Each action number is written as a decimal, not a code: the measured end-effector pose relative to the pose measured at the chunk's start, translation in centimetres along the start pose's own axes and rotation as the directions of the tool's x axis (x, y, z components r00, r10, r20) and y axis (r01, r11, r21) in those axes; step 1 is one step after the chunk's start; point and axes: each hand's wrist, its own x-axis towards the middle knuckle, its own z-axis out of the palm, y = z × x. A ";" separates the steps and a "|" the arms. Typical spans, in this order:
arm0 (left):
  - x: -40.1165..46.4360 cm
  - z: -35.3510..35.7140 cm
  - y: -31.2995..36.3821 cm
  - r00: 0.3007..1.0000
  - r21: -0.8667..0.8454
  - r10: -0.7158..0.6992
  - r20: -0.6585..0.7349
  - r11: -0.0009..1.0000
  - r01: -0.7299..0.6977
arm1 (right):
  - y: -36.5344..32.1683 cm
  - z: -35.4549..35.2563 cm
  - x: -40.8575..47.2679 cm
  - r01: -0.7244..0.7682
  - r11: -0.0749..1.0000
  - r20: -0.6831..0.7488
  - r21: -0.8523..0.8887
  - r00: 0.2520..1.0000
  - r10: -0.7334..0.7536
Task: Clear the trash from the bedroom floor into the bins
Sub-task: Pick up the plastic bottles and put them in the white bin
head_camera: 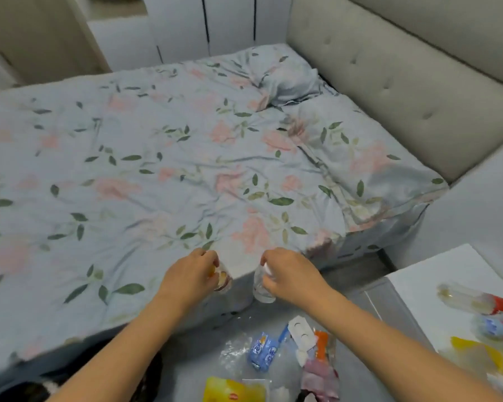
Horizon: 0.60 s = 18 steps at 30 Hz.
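Observation:
My left hand point(190, 274) grips a small clear plastic bottle with an orange cap point(222, 278) near the bed's corner. My right hand point(288, 274) holds a second clear plastic bottle with a white cap point(262, 288) by its top, so it hangs upright. Both hands are raised above the floor, close together. Below them on the grey floor lies a heap of trash: a blue wrapper point(263, 353), a white card point(301, 332), an orange packet point(321, 345), a yellow packet point(233, 390), pink paper point(320, 375) and clear plastic film point(233, 353).
A bed with a floral duvet point(172, 169) fills the middle and left, with a padded headboard point(395, 91) at the right. A white surface point(436, 291) at the right carries several more plastic bottles point(476, 300). White cupboard doors point(204, 24) stand beyond the bed.

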 end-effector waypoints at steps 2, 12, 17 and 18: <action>-4.9 0.0 -7.2 0.994 -0.054 -0.104 -0.038 0.993 0.102 | -6.8 3.4 2.2 0.095 0.995 0.039 -0.025 0.995 -0.094; -35.1 9.6 -40.0 0.675 -0.357 -0.736 -0.040 0.642 0.678 | -37.6 27.0 8.4 0.377 0.924 0.250 0.067 0.890 -0.381; -42.6 17.9 -49.1 0.492 -0.468 -0.870 0.035 0.421 0.777 | -46.5 39.0 9.8 0.402 0.908 0.297 0.123 0.858 -0.420; -43.1 19.5 -50.2 0.473 -0.474 -0.880 0.052 0.395 0.787 | -47.5 41.4 10.0 0.402 0.908 0.318 0.116 0.851 -0.417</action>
